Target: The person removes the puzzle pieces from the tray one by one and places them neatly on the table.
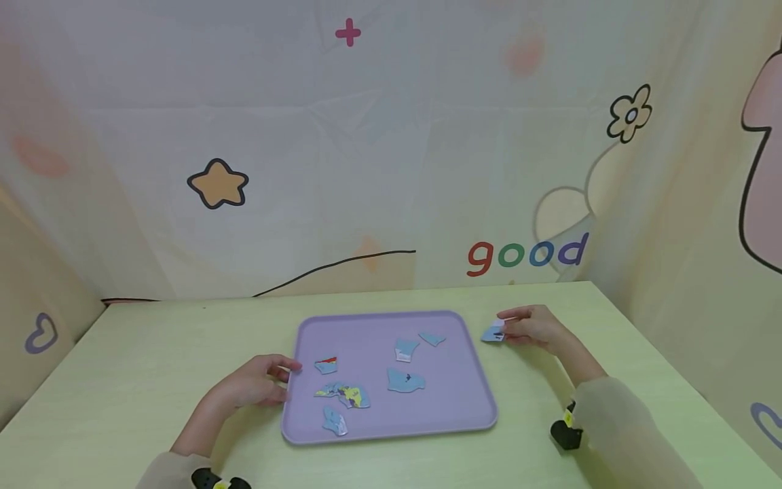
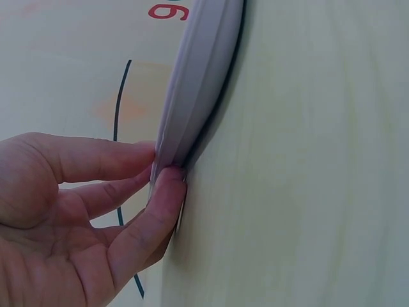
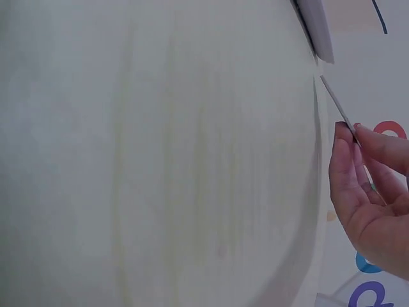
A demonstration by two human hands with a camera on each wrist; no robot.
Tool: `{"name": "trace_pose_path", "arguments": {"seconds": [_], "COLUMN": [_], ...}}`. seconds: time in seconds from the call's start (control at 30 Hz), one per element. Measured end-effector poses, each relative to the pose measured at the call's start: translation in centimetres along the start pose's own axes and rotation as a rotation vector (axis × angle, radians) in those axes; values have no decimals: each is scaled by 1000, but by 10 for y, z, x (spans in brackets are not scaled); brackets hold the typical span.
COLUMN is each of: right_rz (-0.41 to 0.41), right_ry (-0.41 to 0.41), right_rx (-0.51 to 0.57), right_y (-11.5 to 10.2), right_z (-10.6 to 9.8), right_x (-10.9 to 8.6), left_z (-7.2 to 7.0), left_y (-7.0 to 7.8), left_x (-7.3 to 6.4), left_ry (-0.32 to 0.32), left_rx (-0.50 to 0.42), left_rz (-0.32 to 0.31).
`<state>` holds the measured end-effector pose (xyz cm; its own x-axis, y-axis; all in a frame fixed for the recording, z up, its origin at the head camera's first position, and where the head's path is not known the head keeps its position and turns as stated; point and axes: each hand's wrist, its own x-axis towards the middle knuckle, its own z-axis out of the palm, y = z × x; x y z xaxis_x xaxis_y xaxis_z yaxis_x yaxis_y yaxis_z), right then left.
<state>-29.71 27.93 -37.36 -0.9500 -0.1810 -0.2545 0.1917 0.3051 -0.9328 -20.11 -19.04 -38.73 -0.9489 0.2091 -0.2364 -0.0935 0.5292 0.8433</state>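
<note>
A lilac tray (image 1: 440, 407) lies on the table with several irregular light-blue puzzle pieces on it. My left hand (image 1: 259, 382) holds the tray's left rim; in the left wrist view the fingers (image 2: 121, 160) meet the rim from both sides. Beyond the tray's right edge, my right hand (image 1: 537, 327) pinches a light-blue and white puzzle piece (image 1: 492, 333) just over the table. That piece (image 3: 339, 102) appears edge-on in the right wrist view, between thumb and fingertips.
On the tray's left side lie a red-topped piece (image 1: 326, 367), a yellow-patterned piece (image 1: 354, 396) and a blue piece (image 1: 334, 421). Farther right are a large blue piece (image 1: 406, 381), a white-edged piece (image 1: 406, 350) and a small piece (image 1: 432, 338). A printed curtain (image 1: 342, 170) hangs behind the table.
</note>
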Motion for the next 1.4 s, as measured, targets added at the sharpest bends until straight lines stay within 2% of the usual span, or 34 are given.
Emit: {"name": "trace_pose_path", "arguments": {"seconds": [0.2, 0.5, 0.7, 0.83, 1.17, 1.4], "right_rz": [1, -5, -13, -40, -168, -176], "right_ry": [2, 67, 80, 47, -81, -69], "right_rx": [-44, -178, -240, -264, -227, -271], "right_y": [2, 1, -4, -10, -15, -20], "right_z": [-5, -7, -5, 3, 27, 50], "right_x": [4, 2, -2, -6, -5, 1], "left_z": [0, -1, -1, -1, -2, -2], "left_y": [-1, -3, -3, -3, -3, -4], "left_x": [0, 2, 1, 2, 0, 2], "left_ry": [2, -8, -16, -17, -21, -26], "left_rx": [4, -5, -5, -1, -7, -16], "left_rz": [3, 13, 21, 21, 26, 31]}}
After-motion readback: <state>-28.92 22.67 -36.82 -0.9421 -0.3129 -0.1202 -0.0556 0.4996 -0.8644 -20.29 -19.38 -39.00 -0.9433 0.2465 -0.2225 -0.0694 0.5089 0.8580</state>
